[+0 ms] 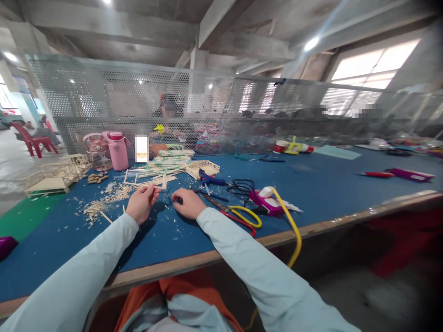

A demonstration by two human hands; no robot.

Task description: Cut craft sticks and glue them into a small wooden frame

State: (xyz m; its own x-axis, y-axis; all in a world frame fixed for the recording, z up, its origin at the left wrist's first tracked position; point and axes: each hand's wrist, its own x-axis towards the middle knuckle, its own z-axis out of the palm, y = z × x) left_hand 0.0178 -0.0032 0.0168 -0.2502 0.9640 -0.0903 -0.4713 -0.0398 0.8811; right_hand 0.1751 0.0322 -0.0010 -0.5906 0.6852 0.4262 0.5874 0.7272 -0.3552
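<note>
My left hand [141, 204] is closed in a pinch on a small frame of pale wooden sticks [159, 186], held just above the blue table. To its right, my right hand [188, 203] has its fingers curled, and a thin dark thing [169, 194] shows beside the fingertips; whether they grip it I cannot tell. Scissors [246, 216] with red and yellow handles lie by my right forearm. Beyond that hand rests a blue glue gun [212, 179]. Wood scraps [107, 200] are scattered left of my left hand.
A pink bottle [118, 152] and a clear jug [99, 154] stand at the back left, near stick-built models [51, 177]. Bundled sticks [171, 161] lie before a perforated metal screen [138, 92]. A purple power block [266, 203] with a yellow cable [290, 219] sits to the right.
</note>
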